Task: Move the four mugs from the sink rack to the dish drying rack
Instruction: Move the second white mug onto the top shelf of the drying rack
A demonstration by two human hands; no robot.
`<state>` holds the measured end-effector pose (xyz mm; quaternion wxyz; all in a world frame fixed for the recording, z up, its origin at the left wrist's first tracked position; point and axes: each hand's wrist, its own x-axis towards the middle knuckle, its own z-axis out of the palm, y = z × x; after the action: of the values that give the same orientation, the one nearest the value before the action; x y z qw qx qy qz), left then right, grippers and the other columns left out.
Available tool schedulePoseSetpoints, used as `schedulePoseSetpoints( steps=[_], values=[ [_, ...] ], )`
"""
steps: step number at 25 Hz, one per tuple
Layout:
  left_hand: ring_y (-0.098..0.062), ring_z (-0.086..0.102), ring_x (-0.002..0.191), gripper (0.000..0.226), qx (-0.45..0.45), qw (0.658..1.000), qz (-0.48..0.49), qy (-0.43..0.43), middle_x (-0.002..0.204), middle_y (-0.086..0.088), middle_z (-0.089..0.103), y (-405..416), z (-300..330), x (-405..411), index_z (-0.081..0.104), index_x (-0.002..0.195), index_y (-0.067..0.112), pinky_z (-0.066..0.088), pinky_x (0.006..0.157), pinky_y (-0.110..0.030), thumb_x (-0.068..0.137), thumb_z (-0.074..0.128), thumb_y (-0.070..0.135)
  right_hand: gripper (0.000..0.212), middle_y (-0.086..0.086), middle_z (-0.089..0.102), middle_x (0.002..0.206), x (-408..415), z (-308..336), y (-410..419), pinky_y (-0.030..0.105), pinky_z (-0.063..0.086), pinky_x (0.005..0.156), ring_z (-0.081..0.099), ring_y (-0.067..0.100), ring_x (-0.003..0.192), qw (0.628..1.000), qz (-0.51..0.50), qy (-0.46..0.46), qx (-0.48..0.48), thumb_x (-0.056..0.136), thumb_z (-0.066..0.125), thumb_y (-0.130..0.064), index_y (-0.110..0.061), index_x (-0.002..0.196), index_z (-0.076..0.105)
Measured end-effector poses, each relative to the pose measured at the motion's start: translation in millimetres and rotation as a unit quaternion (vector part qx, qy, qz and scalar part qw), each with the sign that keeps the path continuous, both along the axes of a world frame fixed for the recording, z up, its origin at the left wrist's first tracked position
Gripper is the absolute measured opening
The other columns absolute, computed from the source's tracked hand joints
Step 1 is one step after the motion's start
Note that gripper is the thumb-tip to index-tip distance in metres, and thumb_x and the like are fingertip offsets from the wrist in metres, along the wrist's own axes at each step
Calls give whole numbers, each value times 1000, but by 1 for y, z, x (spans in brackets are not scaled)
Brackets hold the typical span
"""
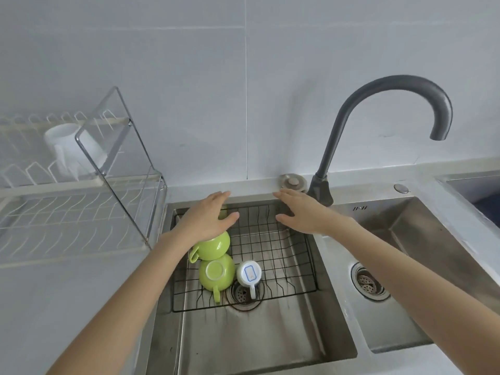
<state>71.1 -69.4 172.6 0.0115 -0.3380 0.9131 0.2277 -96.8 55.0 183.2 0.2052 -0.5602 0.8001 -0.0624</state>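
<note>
A black wire sink rack [281, 255] lies in the left basin. On it stand upside down a green mug [216, 274], a second green mug [213, 246] behind it, and a white mug [249, 273] with a blue mark on its base. A sliver of another green mug [223, 213] shows under my left hand [208, 220], which hovers flat with fingers spread and holds nothing. My right hand [305, 212] is open above the rack's far right corner. A white mug [74, 146] hangs on the upper tier of the white dish drying rack [81, 209] at left.
A dark curved faucet [389, 104] rises behind the sink, with a metal plug [292, 182] on the ledge beside it. A second basin [405, 239] with a drain lies to the right. The drying rack has a clear plastic side panel [130, 163].
</note>
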Motion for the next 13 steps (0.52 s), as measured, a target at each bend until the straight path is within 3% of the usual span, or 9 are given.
schedulePoseSetpoints(
  steps=[6,13],
  values=[
    [-22,25,141,62,131,989,63,-6,153,-6,26,9,-62,-3,21,143,15,22,114,-34,91,46,36,59,9,19,157,-8,-63,-1,33,22,115,28,24,141,993,-28,-104,51,94,44,-25,-13,146,19],
    [-26,39,133,54,253,957,141,-8,147,-9,37,20,-135,-6,31,138,12,32,111,-36,91,48,30,57,12,34,150,-5,-123,-11,33,32,109,39,28,134,961,-117,-228,104,95,42,-28,-13,146,22]
  ],
)
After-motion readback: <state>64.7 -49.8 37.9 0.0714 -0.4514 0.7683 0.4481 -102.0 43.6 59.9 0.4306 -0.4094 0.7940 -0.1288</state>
